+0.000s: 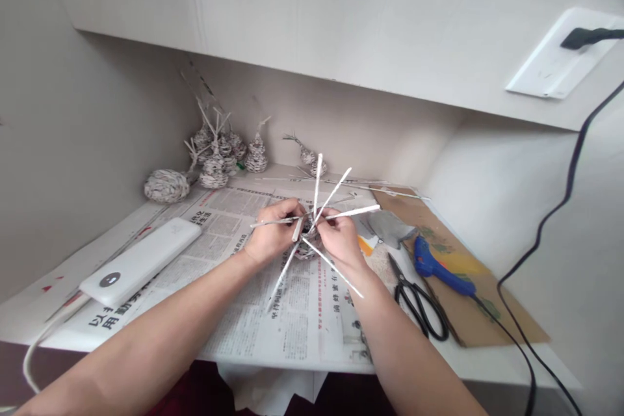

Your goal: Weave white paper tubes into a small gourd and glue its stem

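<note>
Between my two hands sits a small woven newspaper gourd (307,248), its rolled paper sticks (336,268) fanning outward in several directions. My left hand (279,227) is closed at its left side, with fingers curled around the woven body and the base of a stick. On the other side my right hand (341,234) is closed too, thumb and fingers pinching at the rim where the sticks come out. The fingertips partly hide the weave. Below the piece, newspaper (234,299) covers the tabletop.
Several finished woven gourds (213,172) stand at the back left. A white power bank (141,260) with a cable lies left. To the right are black-handled scissors (422,305), a blue glue gun (441,270) and a cardboard sheet (507,322). Loose paper sticks (380,188) lie behind.
</note>
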A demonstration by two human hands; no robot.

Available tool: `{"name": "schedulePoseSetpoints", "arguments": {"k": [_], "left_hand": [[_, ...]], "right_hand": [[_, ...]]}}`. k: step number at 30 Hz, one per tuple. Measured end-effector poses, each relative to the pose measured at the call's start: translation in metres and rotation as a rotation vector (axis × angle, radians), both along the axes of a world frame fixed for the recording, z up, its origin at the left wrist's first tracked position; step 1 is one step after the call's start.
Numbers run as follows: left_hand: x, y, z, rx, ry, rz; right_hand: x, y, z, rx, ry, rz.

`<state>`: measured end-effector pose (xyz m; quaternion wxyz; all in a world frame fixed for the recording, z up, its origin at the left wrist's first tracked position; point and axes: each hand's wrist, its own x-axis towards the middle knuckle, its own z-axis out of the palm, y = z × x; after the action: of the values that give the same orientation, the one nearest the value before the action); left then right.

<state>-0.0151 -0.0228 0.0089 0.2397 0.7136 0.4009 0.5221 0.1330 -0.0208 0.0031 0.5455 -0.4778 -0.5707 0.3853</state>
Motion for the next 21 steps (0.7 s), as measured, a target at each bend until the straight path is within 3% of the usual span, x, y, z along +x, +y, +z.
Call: {"name": "schedulePoseSetpoints", "arguments": {"k": [5, 10, 21], "left_hand": [[0.0005, -0.0001, -0.0008, 0.014, -0.008, -0.013], [0.0021, -0.0014, 0.0012, 0.008, 0.004, 0.038], [0.0011, 0.0026, 0.0001, -0.050, -0.015, 0.065]], "right_hand": [[0.0000, 0.0027, -0.0037, -0.027, 0.137, 0.038], [-0.0028, 0.0015, -0.0039, 0.060, 0.019, -0.124], [-0.0001, 0.0000, -0.0013, 0.085, 0.014, -0.069]]}}
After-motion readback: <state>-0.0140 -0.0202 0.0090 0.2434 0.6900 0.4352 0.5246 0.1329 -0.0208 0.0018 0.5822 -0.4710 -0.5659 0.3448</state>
